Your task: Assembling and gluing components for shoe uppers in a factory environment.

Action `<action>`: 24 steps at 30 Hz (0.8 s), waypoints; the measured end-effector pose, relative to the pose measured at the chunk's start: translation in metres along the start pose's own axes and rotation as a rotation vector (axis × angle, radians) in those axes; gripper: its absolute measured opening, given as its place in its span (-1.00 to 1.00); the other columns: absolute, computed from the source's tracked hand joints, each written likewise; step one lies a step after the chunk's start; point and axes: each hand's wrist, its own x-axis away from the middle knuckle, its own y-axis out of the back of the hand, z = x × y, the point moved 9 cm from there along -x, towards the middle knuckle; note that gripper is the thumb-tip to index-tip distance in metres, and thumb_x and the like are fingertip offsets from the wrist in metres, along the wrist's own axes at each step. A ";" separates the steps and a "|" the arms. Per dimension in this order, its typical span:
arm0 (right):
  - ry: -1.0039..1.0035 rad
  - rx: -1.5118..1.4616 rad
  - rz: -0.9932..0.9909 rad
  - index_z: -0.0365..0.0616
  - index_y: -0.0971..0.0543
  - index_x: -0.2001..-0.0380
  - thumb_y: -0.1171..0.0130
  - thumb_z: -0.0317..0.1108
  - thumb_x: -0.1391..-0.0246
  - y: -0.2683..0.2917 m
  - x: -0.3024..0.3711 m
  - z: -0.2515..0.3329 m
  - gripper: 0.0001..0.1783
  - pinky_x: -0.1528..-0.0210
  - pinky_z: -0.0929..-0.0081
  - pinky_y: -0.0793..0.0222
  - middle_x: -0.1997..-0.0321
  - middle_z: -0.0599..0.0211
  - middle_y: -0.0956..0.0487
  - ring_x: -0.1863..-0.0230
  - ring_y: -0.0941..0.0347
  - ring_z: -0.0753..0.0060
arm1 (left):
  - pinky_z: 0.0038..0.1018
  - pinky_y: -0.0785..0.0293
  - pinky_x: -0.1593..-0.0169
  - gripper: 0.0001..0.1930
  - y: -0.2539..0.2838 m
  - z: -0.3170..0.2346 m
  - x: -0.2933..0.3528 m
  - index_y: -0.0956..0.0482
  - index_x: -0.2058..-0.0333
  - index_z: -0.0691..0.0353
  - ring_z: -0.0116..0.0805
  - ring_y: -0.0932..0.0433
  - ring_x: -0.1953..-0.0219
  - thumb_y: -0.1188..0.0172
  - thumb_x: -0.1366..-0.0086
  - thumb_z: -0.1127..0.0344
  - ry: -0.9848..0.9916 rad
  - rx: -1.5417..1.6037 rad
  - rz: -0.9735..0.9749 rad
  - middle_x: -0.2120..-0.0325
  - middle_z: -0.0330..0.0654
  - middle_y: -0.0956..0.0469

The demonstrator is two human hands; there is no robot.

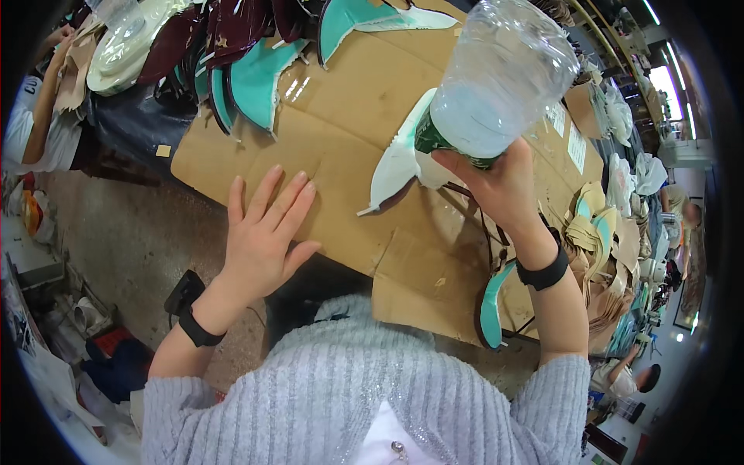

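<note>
My right hand (500, 186) grips a large clear plastic bottle (508, 74) by its green-labelled part and holds it tilted over the table. My left hand (267, 221) lies with fingers spread on the brown cardboard (341, 155) covering the tabletop, holding nothing. Between the hands, a curved piece (391, 174) with a white inner face and a dark edge rests on the cardboard, partly hidden by the bottle and my right hand. Nearer to me, below my right wrist, lies a narrow teal-lined piece (491, 306) by the cardboard's edge.
Dark red and teal-lined pieces (252, 81) pile up at the far left, with another teal piece (345, 31) at the back. Stacks of tan pieces (601, 263) stand on the right. Another person's arm (46, 116) shows at the far left.
</note>
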 end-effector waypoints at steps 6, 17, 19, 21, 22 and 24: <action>-0.013 -0.174 -0.131 -0.30 -0.57 0.19 -0.36 -0.52 0.10 0.025 -0.001 -0.014 -0.66 0.12 0.52 -0.44 0.23 0.32 -0.63 0.22 -0.54 0.54 | 0.09 0.25 -0.32 -0.29 -0.003 -0.005 -0.002 -0.28 -0.21 0.23 0.02 -0.12 -0.32 -0.22 -0.10 0.10 0.016 0.013 -0.021 -0.25 -0.09 -0.25; 0.000 -0.012 0.026 -0.28 -0.56 0.17 -0.39 -0.51 0.15 0.012 0.005 -0.004 -0.61 0.11 0.48 -0.45 0.21 0.29 -0.64 0.18 -0.55 0.48 | 0.07 0.04 -0.30 -0.35 -0.015 -0.053 -0.017 -0.48 -0.07 -0.02 -0.12 -0.16 -0.20 -0.33 0.05 -0.07 -0.177 0.051 -0.146 -0.01 -0.21 -0.27; -0.031 -0.034 0.020 -0.29 -0.56 0.17 -0.38 -0.51 0.14 0.023 0.006 -0.009 -0.62 0.11 0.48 -0.45 0.21 0.28 -0.64 0.18 -0.56 0.47 | 0.06 0.03 -0.30 -0.35 -0.013 -0.051 -0.016 -0.49 -0.04 0.01 -0.16 -0.17 -0.21 -0.34 0.06 -0.06 -0.166 0.069 -0.170 0.01 -0.23 -0.31; -0.037 -0.196 -0.122 -0.31 -0.57 0.18 -0.37 -0.52 0.14 0.047 0.007 -0.010 -0.63 0.12 0.49 -0.47 0.21 0.28 -0.64 0.20 -0.56 0.46 | 0.03 0.03 -0.30 -0.34 -0.016 -0.053 -0.015 -0.46 -0.09 -0.06 -0.08 -0.13 -0.21 -0.32 0.04 -0.08 -0.177 0.044 -0.133 -0.02 -0.19 -0.23; -0.023 -0.167 -0.151 -0.32 -0.57 0.18 -0.35 -0.53 0.12 0.053 0.005 -0.003 -0.64 0.13 0.50 -0.47 0.22 0.28 -0.63 0.22 -0.56 0.47 | 0.03 0.03 -0.30 -0.34 -0.016 -0.053 -0.015 -0.46 -0.09 -0.06 -0.08 -0.13 -0.21 -0.32 0.04 -0.08 -0.174 0.044 -0.133 -0.02 -0.19 -0.23; 0.001 -0.223 -0.192 -0.33 -0.57 0.17 -0.34 -0.54 0.12 0.053 0.007 -0.001 -0.64 0.13 0.50 -0.47 0.22 0.27 -0.63 0.22 -0.56 0.47 | 0.02 0.02 -0.30 -0.35 -0.017 -0.051 -0.016 -0.46 -0.09 -0.06 -0.08 -0.13 -0.21 -0.31 0.02 -0.07 -0.171 0.045 -0.125 -0.02 -0.18 -0.24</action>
